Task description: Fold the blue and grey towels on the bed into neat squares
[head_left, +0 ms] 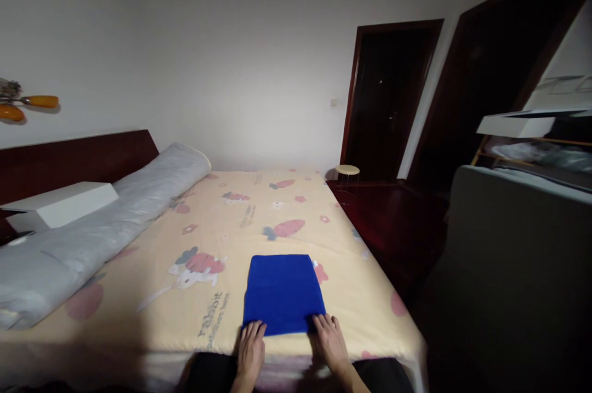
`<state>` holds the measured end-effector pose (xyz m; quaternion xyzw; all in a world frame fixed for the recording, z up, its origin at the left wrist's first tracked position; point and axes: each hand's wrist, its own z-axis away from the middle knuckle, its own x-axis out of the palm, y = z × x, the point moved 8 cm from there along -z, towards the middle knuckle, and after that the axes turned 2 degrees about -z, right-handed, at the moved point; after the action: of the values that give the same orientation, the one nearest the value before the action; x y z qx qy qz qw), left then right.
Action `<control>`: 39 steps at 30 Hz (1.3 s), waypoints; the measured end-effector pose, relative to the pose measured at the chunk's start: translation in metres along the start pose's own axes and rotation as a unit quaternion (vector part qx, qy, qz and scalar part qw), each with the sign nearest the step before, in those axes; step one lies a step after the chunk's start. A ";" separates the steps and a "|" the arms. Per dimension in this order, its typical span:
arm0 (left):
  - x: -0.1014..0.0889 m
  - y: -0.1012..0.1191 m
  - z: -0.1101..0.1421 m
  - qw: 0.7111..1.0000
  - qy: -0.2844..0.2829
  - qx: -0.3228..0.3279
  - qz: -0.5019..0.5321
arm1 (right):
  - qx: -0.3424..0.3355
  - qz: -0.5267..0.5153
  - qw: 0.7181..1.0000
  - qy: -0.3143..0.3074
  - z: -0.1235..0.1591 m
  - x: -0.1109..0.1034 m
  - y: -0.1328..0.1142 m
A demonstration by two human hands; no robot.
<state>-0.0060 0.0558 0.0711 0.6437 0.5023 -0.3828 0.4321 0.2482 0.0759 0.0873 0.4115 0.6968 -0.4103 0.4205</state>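
A folded blue towel (283, 292) lies flat on the bed (222, 239), near its front edge. My left hand (251, 350) rests at the towel's near left corner, fingers stretched out and touching its edge. My right hand (329, 339) lies at the near right corner, fingers also flat and apart on the sheet and the towel's edge. Neither hand holds anything.
The bed has a cream sheet printed with rabbits and carrots. A long grey bolster (106, 226) runs along the dark headboard (69, 161) at left. A white box (60, 203) sits by it. A small stool (346, 169), dark doorways and a grey cabinet (518, 269) stand at right.
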 end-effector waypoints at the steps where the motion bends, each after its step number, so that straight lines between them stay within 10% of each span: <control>1: -0.004 -0.003 -0.001 1.000 -0.001 -0.015 0.001 | 0.002 -0.003 1.000 -0.007 -0.003 -0.002 0.000; 19: -0.033 -0.002 -0.029 0.988 -0.144 -0.053 -0.004 | 0.013 -0.033 0.997 -0.075 -0.023 -0.023 -0.010; 39: -0.044 -0.001 -0.025 0.992 -0.051 -0.110 -0.029 | 0.046 -0.021 0.999 0.010 -0.013 -0.018 -0.026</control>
<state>-0.0141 0.0657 0.1205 0.5572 0.5373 -0.3700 0.5137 0.2263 0.0753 0.1139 0.4196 0.6898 -0.4469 0.3852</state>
